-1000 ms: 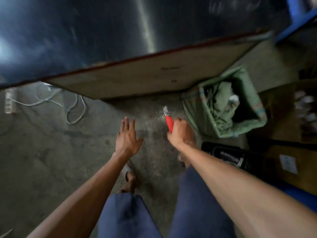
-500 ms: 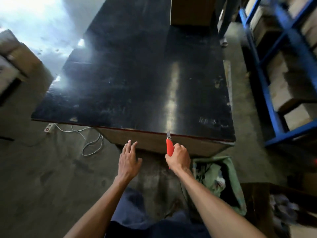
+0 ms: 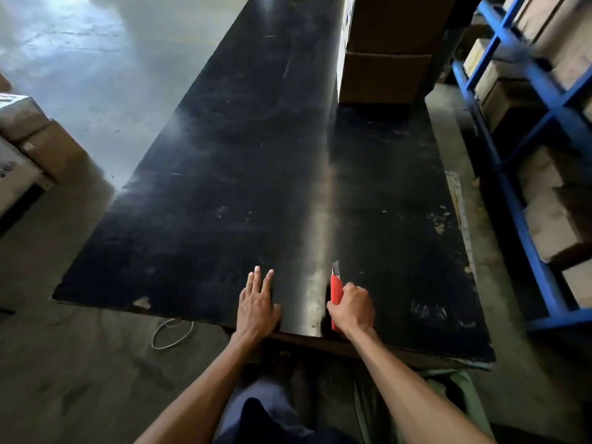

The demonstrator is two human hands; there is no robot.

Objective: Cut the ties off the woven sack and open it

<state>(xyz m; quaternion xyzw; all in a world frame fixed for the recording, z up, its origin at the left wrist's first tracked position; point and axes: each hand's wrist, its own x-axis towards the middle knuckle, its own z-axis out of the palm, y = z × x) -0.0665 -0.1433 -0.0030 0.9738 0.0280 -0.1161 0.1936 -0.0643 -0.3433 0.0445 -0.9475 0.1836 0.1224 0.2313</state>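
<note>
My right hand (image 3: 352, 307) is closed around a red utility knife (image 3: 335, 288) with its blade pointing away from me, over the near edge of a long black table (image 3: 256, 174). My left hand (image 3: 258, 307) lies flat and open on the table edge, fingers stretched forward, holding nothing. A green woven sack (image 3: 461, 398) stands on the floor under my right forearm at the lower right; only its rim shows and its contents are hidden. No ties are visible.
Stacked cardboard boxes (image 3: 384, 59) sit on the far right of the table. Blue metal shelving (image 3: 531, 174) with boxes runs along the right. More boxes (image 3: 28, 136) stand at the left. A white cable (image 3: 171, 333) loops on the concrete floor below the table edge.
My view has tilted up from the floor to the tabletop. Both hands moved forward onto the near table edge. The green sack slid to the bottom right of the view.
</note>
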